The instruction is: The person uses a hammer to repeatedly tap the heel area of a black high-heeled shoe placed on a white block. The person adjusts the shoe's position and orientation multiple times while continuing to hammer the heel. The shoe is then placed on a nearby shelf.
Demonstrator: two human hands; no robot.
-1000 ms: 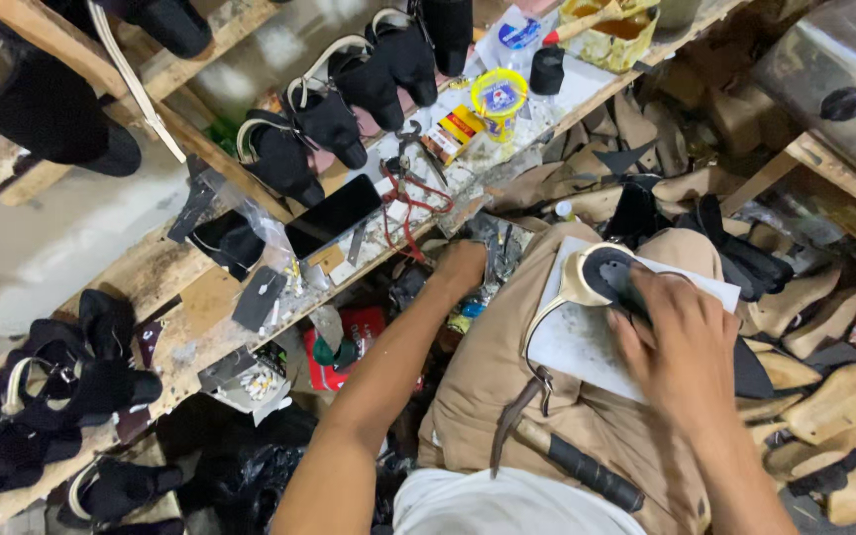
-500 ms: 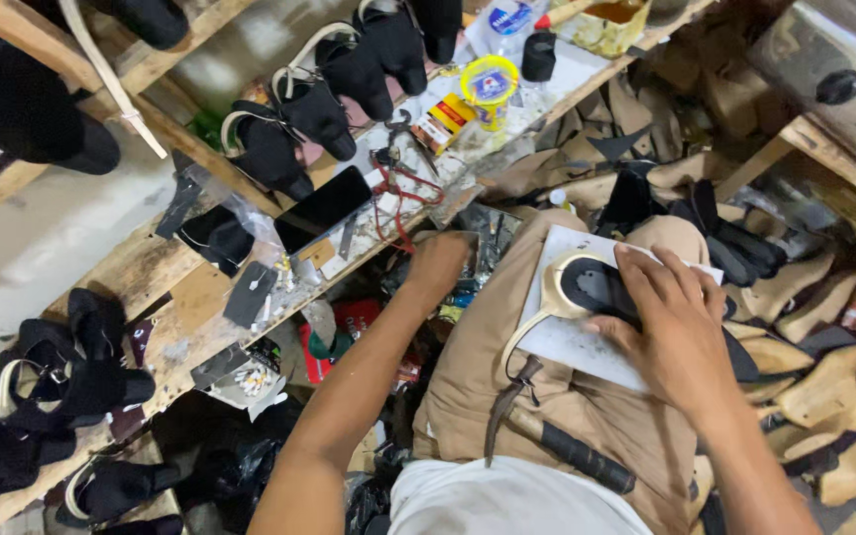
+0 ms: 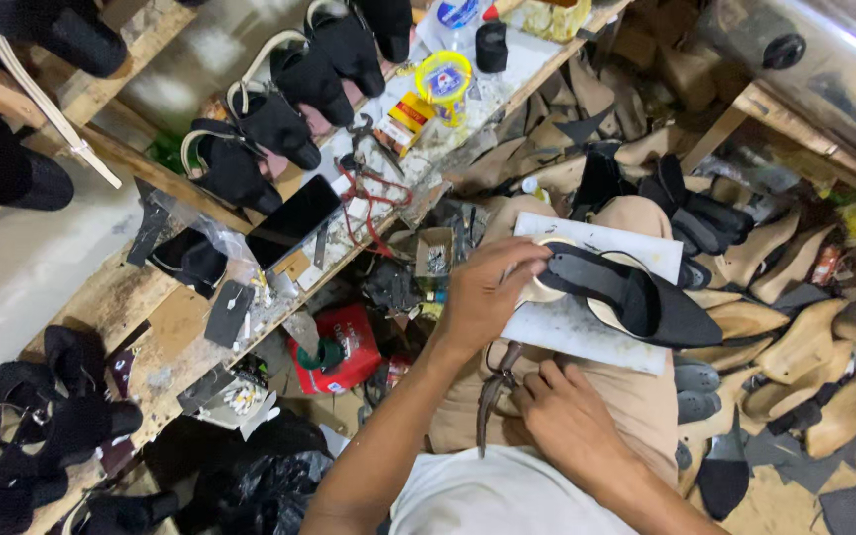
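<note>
L hand (image 3: 487, 297) now on black shoe (image 3: 636, 297) — R hand (image 3: 567, 421) dropped to lap.

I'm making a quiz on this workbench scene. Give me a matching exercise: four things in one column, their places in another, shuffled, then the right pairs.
Things:
1. black shoe
2. left hand
3. right hand
4. black phone

Places:
A. flat on the wooden bench
B. on the lap, below the board
C. on the white board
D. at the shoe's heel end

Pairs: 1-C, 2-D, 3-B, 4-A
</note>
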